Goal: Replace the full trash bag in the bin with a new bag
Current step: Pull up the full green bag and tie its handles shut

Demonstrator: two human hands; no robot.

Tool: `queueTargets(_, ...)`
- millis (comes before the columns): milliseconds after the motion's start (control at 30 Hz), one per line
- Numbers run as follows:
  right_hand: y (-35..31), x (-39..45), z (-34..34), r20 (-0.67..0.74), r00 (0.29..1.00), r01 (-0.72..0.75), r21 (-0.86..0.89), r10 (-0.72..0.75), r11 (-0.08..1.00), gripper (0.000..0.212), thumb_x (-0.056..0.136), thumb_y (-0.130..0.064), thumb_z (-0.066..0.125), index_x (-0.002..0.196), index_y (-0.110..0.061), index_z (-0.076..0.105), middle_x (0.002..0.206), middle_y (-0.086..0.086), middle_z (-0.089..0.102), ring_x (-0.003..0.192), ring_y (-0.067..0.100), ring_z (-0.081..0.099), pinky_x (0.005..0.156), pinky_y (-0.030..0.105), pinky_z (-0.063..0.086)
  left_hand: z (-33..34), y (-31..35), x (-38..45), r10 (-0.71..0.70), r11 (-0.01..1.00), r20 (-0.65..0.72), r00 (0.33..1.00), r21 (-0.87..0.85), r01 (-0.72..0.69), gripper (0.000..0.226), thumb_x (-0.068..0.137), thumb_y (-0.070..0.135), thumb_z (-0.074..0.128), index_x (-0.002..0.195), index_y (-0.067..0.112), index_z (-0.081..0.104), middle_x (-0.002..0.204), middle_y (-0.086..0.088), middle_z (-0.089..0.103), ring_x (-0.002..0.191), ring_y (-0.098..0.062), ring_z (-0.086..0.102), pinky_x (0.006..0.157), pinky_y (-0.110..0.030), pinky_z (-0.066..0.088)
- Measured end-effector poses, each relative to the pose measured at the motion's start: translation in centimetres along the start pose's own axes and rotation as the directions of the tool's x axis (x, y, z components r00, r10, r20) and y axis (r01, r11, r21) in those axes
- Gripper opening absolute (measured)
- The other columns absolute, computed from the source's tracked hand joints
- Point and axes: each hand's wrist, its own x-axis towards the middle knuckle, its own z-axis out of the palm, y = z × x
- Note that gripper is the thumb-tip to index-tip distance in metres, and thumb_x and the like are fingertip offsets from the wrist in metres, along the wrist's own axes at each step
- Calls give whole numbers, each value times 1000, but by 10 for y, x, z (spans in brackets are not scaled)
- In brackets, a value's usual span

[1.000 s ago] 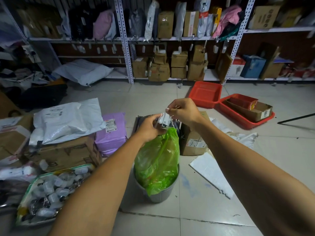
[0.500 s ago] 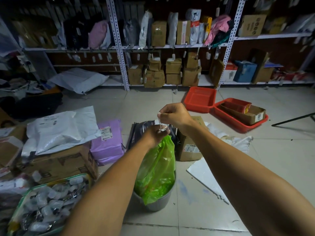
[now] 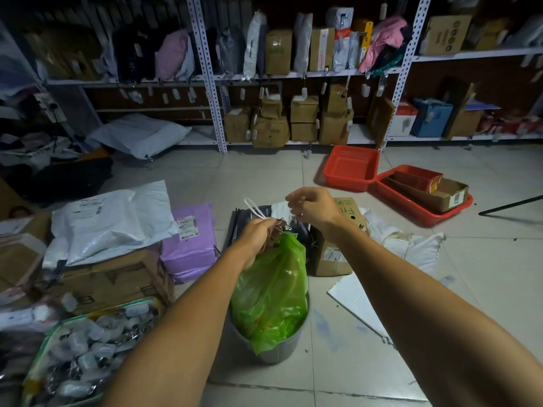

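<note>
A full green trash bag (image 3: pixel 273 292) stands in a small grey bin (image 3: pixel 279 348) on the floor, its top gathered into a neck above the rim. My left hand (image 3: pixel 258 236) is closed around that neck. A thin white tie (image 3: pixel 255 209) loops up from my left fist. My right hand (image 3: pixel 311 208) hovers just above and to the right of the neck, fingers curled and pinched together; whether it holds an end of the tie I cannot tell. No new bag is visible.
Cardboard boxes (image 3: pixel 111 283), a white parcel (image 3: pixel 111 221) and a purple parcel (image 3: pixel 191 245) crowd the left. A box (image 3: pixel 338 248) and dark mailers sit right behind the bin. Red trays (image 3: pixel 352 167) lie far right. A white sheet (image 3: pixel 355 304) lies on the tiles beside the bin.
My hands, joined at the bag's neck before, have separated: the right one rose and shifted right, and the white tie now loops free above my left fist. The view has tilted down.
</note>
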Motion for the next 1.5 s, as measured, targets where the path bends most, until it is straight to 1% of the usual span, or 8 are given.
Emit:
queueTargets(167, 26, -1, 18, 55, 998, 42, -212, -31, 976, 14, 81, -3, 72, 92, -11, 77, 89, 5, 73, 82, 17, 67, 71, 26, 55, -6, 0, -3, -80, 990, 64, 995, -107, 86, 22, 92, 25, 48, 79, 17, 65, 53, 2, 56, 48, -13, 41, 53, -27, 30)
queueTargets(433, 33, 0, 24, 102, 973, 231, -432, -207, 872, 12, 75, -8, 78, 73, -19, 73, 73, -7, 67, 65, 1, 58, 59, 15, 44, -14, -2, -4, -74, 995, 101, 992, -60, 80, 29, 99, 26, 38, 88, 12, 61, 63, -4, 60, 52, -15, 44, 55, -27, 37)
queueTargets(533, 36, -2, 26, 120, 964, 266, -465, -237, 845, 11, 79, -7, 74, 74, -17, 71, 78, -4, 70, 73, 11, 64, 68, 31, 54, -15, 1, -7, -52, 998, 102, 993, -22, 55, 27, 99, 23, 39, 92, 11, 63, 66, -6, 64, 53, -15, 46, 55, -26, 40)
queueTargets(700, 45, -4, 19, 6, 987, 145, -448, -160, 882, 13, 78, -4, 66, 72, -15, 69, 80, -2, 70, 78, 15, 64, 69, 35, 55, -24, -3, -8, 109, 934, -1, 994, 342, -102, 31, 101, 25, 44, 93, 12, 71, 82, -3, 70, 69, -16, 58, 61, -26, 42)
queueTargets(800, 55, -3, 15, -14, 996, 72, -427, -86, 901, 20, 78, -8, 68, 64, -23, 65, 75, -5, 67, 77, 16, 64, 68, 31, 52, -31, -12, -5, 185, 876, -83, 979, 466, -126, 30, 102, 27, 46, 88, 11, 68, 79, -2, 66, 58, -11, 49, 58, -26, 39)
queueTargets(1000, 55, -5, 38, 118, 992, 81, -313, -46, 946, 33, 80, -12, 71, 112, -13, 66, 104, -4, 66, 95, 13, 61, 81, 27, 52, -31, -15, -6, 156, 922, -59, 986, 368, -124, 32, 99, 22, 51, 76, 12, 71, 95, -6, 69, 94, -21, 62, 90, -35, 47)
queueTargets(1133, 54, -7, 53, 170, 978, 157, -229, -119, 961, 21, 77, -27, 80, 88, -11, 71, 80, -6, 70, 73, 7, 66, 60, 17, 46, -32, -17, -9, 134, 952, -83, 987, 288, -105, 32, 99, 23, 53, 76, 8, 70, 89, -6, 70, 93, -22, 63, 91, -38, 49)
queueTargets(1500, 64, -9, 59, 196, 974, 129, -48, -117, 991, 10, 81, -5, 74, 86, -1, 66, 76, 5, 72, 71, 10, 68, 66, 23, 55, -38, -23, -14, 73, 974, -52, 996, 216, -60, 19, 97, 22, 57, 90, 9, 68, 83, -5, 72, 88, -22, 65, 98, -48, 50)
